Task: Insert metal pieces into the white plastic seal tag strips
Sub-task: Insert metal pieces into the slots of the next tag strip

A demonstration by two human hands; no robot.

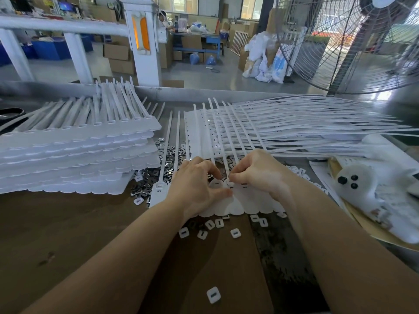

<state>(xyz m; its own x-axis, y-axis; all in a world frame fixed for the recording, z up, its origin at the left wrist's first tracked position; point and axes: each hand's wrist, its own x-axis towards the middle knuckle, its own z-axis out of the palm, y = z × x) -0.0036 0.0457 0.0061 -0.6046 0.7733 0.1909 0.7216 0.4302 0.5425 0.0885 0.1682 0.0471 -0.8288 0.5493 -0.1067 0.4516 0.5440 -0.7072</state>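
Observation:
A sheet of joined white seal tag strips (235, 206) lies flat before me, its tails running away from me. My left hand (195, 184) rests on the sheet's left part, thumb pressing a tag near the slotted heads. My right hand (256, 172) has its fingers curled over one tag head, pinching something small that I cannot make out. A heap of metal pieces (156, 175) lies left of the sheet, between it and the big stack. Loose white caps (213, 224) are scattered at the sheet's near edge.
A tall stack of tag sheets (74, 155) fills the left. Another spread of sheets (294, 125) fans out at the back right. A white bag (381, 177) on cardboard lies at the right. A large fan (353, 41) stands behind. One cap (213, 295) lies close to me.

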